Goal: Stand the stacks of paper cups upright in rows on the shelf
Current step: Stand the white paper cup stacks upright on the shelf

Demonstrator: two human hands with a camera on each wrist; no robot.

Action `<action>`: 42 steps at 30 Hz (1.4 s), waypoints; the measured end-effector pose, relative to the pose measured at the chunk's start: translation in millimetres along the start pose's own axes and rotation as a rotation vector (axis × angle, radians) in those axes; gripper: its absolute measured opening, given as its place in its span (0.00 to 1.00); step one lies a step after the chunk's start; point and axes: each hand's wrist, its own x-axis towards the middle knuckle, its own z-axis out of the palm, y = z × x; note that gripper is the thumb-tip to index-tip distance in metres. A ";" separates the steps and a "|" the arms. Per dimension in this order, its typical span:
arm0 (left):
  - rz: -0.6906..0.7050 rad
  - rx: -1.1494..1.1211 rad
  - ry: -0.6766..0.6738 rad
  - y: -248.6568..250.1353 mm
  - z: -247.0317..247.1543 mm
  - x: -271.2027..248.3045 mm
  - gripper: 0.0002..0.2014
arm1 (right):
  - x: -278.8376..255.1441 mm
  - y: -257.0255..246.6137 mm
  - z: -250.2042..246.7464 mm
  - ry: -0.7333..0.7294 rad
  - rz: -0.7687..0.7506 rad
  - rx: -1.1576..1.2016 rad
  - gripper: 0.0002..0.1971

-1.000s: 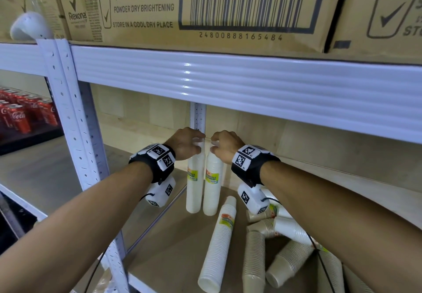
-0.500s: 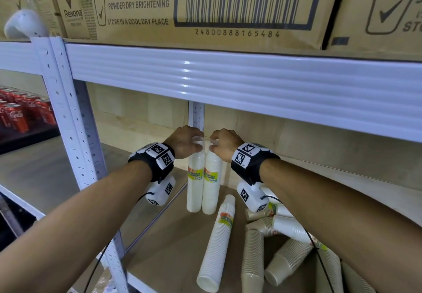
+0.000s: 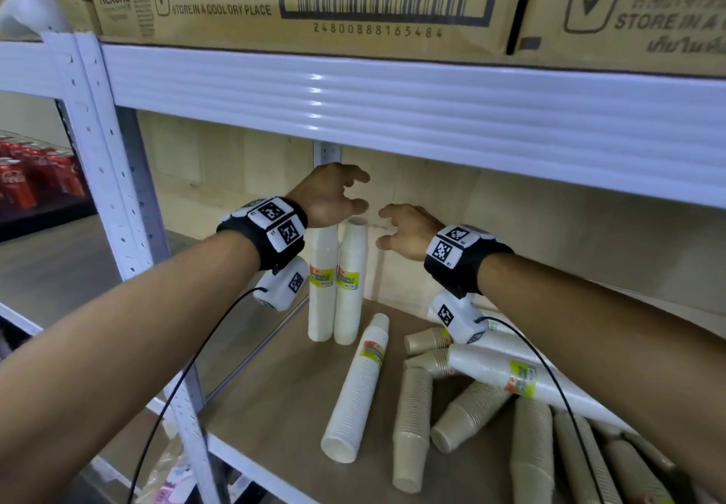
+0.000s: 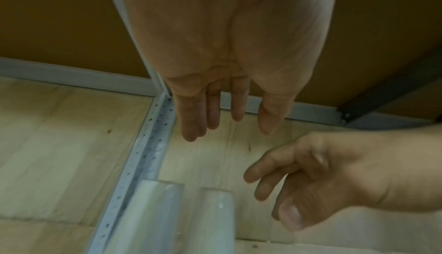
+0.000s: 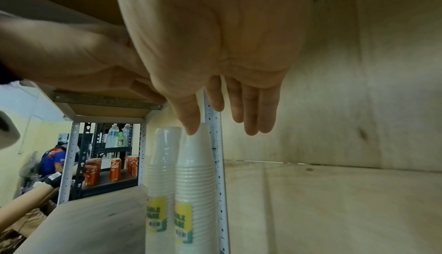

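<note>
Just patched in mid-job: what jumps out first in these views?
Two white cup stacks stand upright side by side at the back left of the shelf board, with the left hand and right hand open just above their tops. To the right, a jumble of white and tan stacks lies on its side.

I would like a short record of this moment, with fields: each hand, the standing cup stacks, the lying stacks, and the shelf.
left hand: open, above the standing stacks, holds nothing
right hand: open, beside the stack tops, holds nothing
standing stacks: two white, upright, side by side at the back by the white post
lying stacks: several, white and brownish, on their sides
shelf: wooden board
</note>
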 end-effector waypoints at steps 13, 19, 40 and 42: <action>-0.011 0.038 -0.253 30.2 86.5 -47.3 0.23 | -97.7 92.4 18.6 -0.102 0.208 -0.163 0.34; -0.124 0.129 -0.400 -5.5 130.8 -84.2 0.28 | -136.7 123.2 37.3 -0.118 0.254 -0.217 0.35; -0.335 0.204 -0.529 -62.8 191.6 -129.7 0.48 | -166.0 177.0 84.4 -0.039 0.243 -0.506 0.29; -0.359 0.163 -0.528 -62.1 191.9 -130.2 0.49 | -166.7 178.9 85.0 -0.036 0.241 -0.518 0.29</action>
